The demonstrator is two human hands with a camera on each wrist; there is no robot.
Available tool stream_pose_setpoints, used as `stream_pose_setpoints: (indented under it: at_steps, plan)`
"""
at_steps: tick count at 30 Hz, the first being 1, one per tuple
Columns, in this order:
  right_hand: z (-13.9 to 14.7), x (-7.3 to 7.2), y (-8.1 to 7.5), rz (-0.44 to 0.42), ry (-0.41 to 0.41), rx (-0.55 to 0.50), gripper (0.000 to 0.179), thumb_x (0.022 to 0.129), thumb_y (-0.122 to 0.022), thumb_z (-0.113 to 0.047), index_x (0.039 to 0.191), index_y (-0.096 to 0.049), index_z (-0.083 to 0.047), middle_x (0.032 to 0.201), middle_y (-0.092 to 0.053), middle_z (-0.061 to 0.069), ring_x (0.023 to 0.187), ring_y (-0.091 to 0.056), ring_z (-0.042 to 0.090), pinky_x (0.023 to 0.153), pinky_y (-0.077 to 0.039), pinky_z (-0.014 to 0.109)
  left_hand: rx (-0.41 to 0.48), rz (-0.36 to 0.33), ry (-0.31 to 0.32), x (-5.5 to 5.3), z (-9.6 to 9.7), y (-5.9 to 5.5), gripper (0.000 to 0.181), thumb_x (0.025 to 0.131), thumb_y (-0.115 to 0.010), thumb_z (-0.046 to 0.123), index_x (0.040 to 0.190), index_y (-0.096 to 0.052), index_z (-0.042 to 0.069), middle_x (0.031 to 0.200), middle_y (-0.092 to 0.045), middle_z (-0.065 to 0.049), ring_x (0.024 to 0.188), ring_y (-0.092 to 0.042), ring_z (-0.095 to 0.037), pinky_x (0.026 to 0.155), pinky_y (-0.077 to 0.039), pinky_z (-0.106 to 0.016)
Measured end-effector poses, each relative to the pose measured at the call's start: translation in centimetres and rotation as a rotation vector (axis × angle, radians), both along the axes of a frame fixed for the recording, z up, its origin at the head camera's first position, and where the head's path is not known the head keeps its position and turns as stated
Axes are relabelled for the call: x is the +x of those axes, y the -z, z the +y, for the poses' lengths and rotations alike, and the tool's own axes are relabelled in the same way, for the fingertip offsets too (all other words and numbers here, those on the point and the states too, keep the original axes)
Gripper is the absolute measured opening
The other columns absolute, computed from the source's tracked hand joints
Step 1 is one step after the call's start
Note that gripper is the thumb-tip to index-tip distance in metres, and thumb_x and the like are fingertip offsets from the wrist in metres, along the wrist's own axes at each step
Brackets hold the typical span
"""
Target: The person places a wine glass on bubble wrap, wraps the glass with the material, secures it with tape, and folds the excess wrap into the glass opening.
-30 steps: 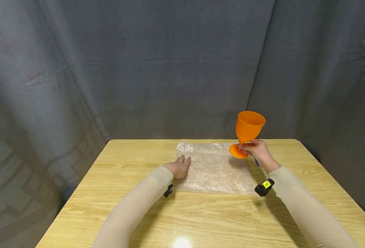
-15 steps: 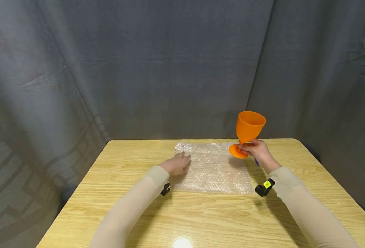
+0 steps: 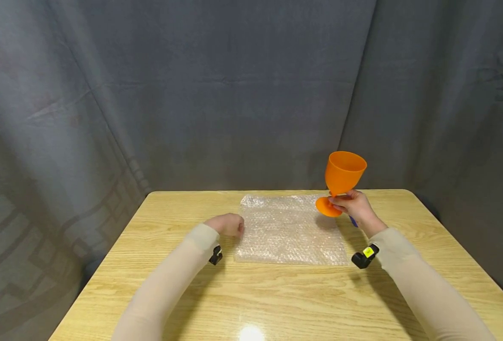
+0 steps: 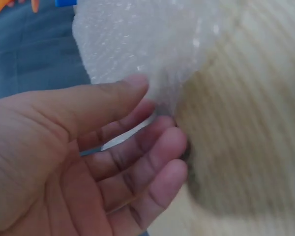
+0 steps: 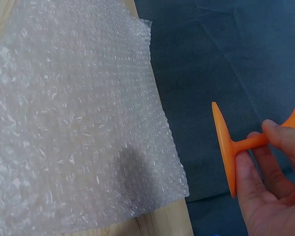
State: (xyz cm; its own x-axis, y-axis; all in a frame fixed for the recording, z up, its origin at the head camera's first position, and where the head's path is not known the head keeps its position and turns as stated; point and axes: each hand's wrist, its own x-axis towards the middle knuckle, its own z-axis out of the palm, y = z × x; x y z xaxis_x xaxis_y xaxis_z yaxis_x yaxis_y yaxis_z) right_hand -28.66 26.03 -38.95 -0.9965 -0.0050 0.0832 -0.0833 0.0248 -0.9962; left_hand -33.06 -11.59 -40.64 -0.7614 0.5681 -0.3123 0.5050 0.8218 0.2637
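In the head view, my right hand (image 3: 358,208) holds an orange plastic goblet (image 3: 343,174) by its stem, above the right side of a clear bubble wrap sheet (image 3: 291,232). The goblet stands tilted, its bowl up and leaning right; the right wrist view shows thumb and fingers pinching the stem (image 5: 250,142) beside the round foot. My left hand (image 3: 227,224) is at the sheet's left edge. Its thumb (image 4: 135,83) and curled fingers pinch that edge in the left wrist view, where the wrap gathers toward the fingertips.
The sheet lies flat on a light wooden table (image 3: 277,303), near its back edge. A blue object (image 3: 353,221) shows partly behind my right hand. Dark grey curtains (image 3: 234,94) hang behind the table and at both sides.
My left hand has slid left across the bubble wrap to its left edge, and its spread fingers have curled in. My right hand and the goblet have stayed put.
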Motion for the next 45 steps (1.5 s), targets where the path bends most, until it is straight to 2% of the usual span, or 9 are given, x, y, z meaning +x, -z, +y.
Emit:
stream_pose_setpoints:
  at_steps: [5, 8, 11, 19, 26, 31, 37, 41, 45]
  plan:
    - [-0.2, 0.1, -0.2, -0.001, 0.007, 0.009, 0.015, 0.091, -0.063, 0.001, 0.100, -0.066, -0.011, 0.085, -0.069, -0.012, 0.082, -0.068, 0.002, 0.077, -0.054, 0.017, 0.023, -0.061, -0.029, 0.5, 0.0, 0.4, 0.012, 0.091, -0.066, 0.011, 0.081, -0.060, 0.010, 0.071, -0.055, 0.001, 0.061, -0.048, -0.010, 0.057, -0.040, -0.022]
    - [-0.3, 0.2, -0.3, 0.001, 0.001, 0.011, 0.017, 0.091, -0.063, 0.001, 0.107, -0.062, -0.001, 0.085, -0.069, -0.012, 0.083, -0.068, 0.002, 0.078, -0.054, 0.018, 0.020, -0.037, -0.027, 0.6, 0.3, 0.5, 0.012, 0.092, -0.066, 0.012, 0.082, -0.060, 0.010, 0.071, -0.054, 0.002, 0.061, -0.047, -0.009, 0.057, -0.039, -0.022]
    - [-0.3, 0.2, -0.3, 0.004, -0.009, 0.004, 0.018, 0.091, -0.063, 0.001, 0.109, -0.061, 0.001, 0.086, -0.069, -0.012, 0.084, -0.068, 0.001, 0.078, -0.054, 0.017, 0.018, -0.030, -0.032, 0.7, 0.5, 0.5, 0.011, 0.092, -0.066, 0.012, 0.083, -0.059, 0.009, 0.072, -0.054, 0.002, 0.062, -0.047, -0.010, 0.058, -0.038, -0.023]
    - [-0.2, 0.3, -0.4, 0.008, -0.017, -0.035, 0.014, 0.090, -0.062, 0.002, 0.101, -0.065, -0.007, 0.085, -0.070, -0.012, 0.083, -0.068, 0.002, 0.076, -0.054, 0.016, 0.004, -0.024, -0.048, 0.4, 0.7, 0.8, 0.013, 0.091, -0.067, 0.013, 0.082, -0.058, 0.011, 0.073, -0.054, 0.002, 0.064, -0.047, -0.011, 0.059, -0.038, -0.024]
    - [-0.9, 0.4, -0.4, 0.020, -0.048, -0.058, 0.021, 0.089, -0.063, 0.004, 0.091, -0.069, -0.017, 0.085, -0.071, -0.009, 0.083, -0.069, 0.004, 0.076, -0.055, 0.018, -0.012, 0.008, -0.040, 0.1, 0.8, 1.3, 0.014, 0.089, -0.070, 0.016, 0.082, -0.058, 0.012, 0.076, -0.053, 0.002, 0.069, -0.045, -0.011, 0.061, -0.037, -0.024]
    - [-3.3, 1.0, -0.7, -0.036, -0.138, -0.031, 0.019, 0.092, -0.062, 0.000, 0.092, -0.066, -0.019, 0.087, -0.071, -0.006, 0.083, -0.069, 0.006, 0.076, -0.056, 0.020, 0.002, -0.015, -0.058, 0.3, 0.7, 1.1, 0.015, 0.089, -0.070, 0.016, 0.082, -0.057, 0.012, 0.076, -0.053, 0.002, 0.069, -0.045, -0.012, 0.060, -0.036, -0.024]
    - [-8.1, 1.7, -1.1, -0.100, -0.286, -0.037, 0.013, 0.092, -0.062, -0.003, 0.097, -0.068, -0.014, 0.087, -0.072, -0.003, 0.081, -0.070, 0.010, 0.076, -0.057, 0.023, 0.013, -0.026, -0.057, 0.2, 0.5, 1.1, 0.016, 0.089, -0.070, 0.016, 0.082, -0.055, 0.012, 0.075, -0.051, 0.002, 0.067, -0.043, -0.012, 0.059, -0.035, -0.024]
    - [-11.2, 2.2, -0.7, -0.173, -0.359, -0.074, 0.009, 0.093, -0.061, -0.002, 0.097, -0.067, -0.008, 0.085, -0.071, -0.001, 0.079, -0.069, 0.009, 0.074, -0.057, 0.022, 0.010, -0.025, -0.053, 0.2, 0.6, 1.2, 0.017, 0.089, -0.070, 0.016, 0.081, -0.055, 0.012, 0.074, -0.048, 0.002, 0.066, -0.042, -0.012, 0.058, -0.034, -0.024]
    - [-13.5, 2.3, 0.4, -0.239, -0.378, -0.107, 0.008, 0.094, -0.060, -0.002, 0.098, -0.066, 0.000, 0.086, -0.071, 0.001, 0.078, -0.068, 0.010, 0.073, -0.056, 0.021, 0.009, -0.029, -0.057, 0.3, 0.9, 1.2, 0.019, 0.089, -0.070, 0.015, 0.080, -0.054, 0.012, 0.072, -0.046, 0.002, 0.065, -0.042, -0.012, 0.058, -0.034, -0.024]
